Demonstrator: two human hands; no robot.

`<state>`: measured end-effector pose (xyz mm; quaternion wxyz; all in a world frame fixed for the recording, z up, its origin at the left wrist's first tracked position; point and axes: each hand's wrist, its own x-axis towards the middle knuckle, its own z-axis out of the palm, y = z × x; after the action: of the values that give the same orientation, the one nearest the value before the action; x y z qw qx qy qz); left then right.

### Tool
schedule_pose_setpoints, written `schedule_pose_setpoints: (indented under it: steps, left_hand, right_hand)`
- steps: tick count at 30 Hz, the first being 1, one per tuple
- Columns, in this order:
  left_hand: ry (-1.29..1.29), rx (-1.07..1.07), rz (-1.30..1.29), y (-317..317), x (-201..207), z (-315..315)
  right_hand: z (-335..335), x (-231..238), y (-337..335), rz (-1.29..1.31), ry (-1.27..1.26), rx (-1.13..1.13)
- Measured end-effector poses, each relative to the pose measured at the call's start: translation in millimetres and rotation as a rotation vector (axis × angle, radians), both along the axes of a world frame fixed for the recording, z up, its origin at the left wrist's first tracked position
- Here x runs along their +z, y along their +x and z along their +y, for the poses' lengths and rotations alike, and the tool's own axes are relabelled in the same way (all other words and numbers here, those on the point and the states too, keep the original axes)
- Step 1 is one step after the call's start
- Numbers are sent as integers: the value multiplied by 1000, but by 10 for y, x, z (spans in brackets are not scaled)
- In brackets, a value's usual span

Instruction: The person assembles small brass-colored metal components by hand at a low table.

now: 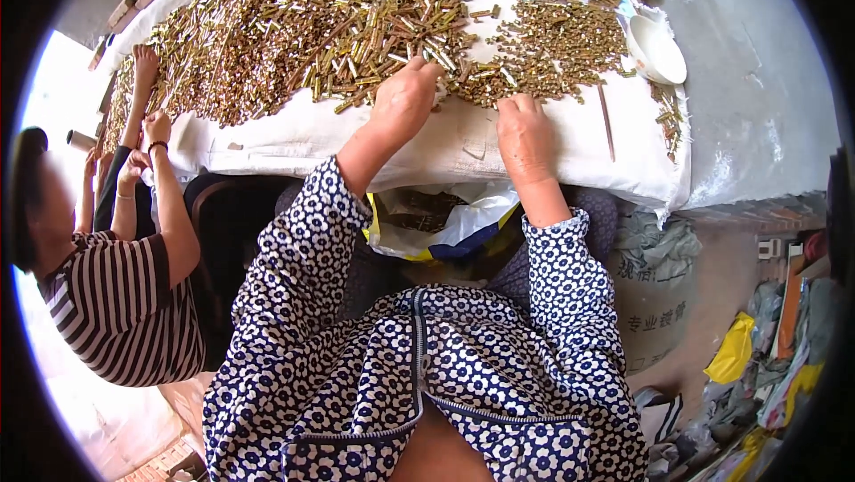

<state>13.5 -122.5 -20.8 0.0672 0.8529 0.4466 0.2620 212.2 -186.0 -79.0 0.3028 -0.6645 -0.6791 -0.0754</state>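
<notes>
Over the far edge of a white cloth (329, 139) spreads a broad heap of small brass-coloured metal pieces (240, 55). Longer rod-like brass pieces (383, 32) lie toward the middle, and shorter ones (561, 50) form a patch on the right. My left hand (406, 101) is closed at the front of the longer pieces, its fingertips among them; what they hold is too small to make out. At the near edge of the short pieces my right hand (525, 133) has its fingers pinched together and turned down. Whatever is between them is hidden.
A white bowl (657, 49) tilts at the right by a thin brown stick (607, 122). Below the cloth's front edge, an open plastic sack (468, 219) hangs between my knees. A person in stripes (129, 299) works at the left. Bags, including a yellow one (732, 348), are piled lower right.
</notes>
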Motion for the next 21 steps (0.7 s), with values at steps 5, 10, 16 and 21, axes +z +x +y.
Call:
schedule_pose_setpoints:
  steps: [5, 10, 16, 21]
  left_hand:
    - [119, -118, 213, 1, -96, 196]
    - [-31, -10, -85, -154, -148, 30]
    - [-583, 112, -513, -470, -278, -250]
    - [-763, 52, -912, -516, -240, -397]
  right_hand:
    - [-55, 226, -40, -76, 14, 43]
    - [-65, 127, -30, -69, -9, 21]
    - [-66, 69, -21, -89, -118, -92]
    - [-112, -101, -177, 266, -9, 27]
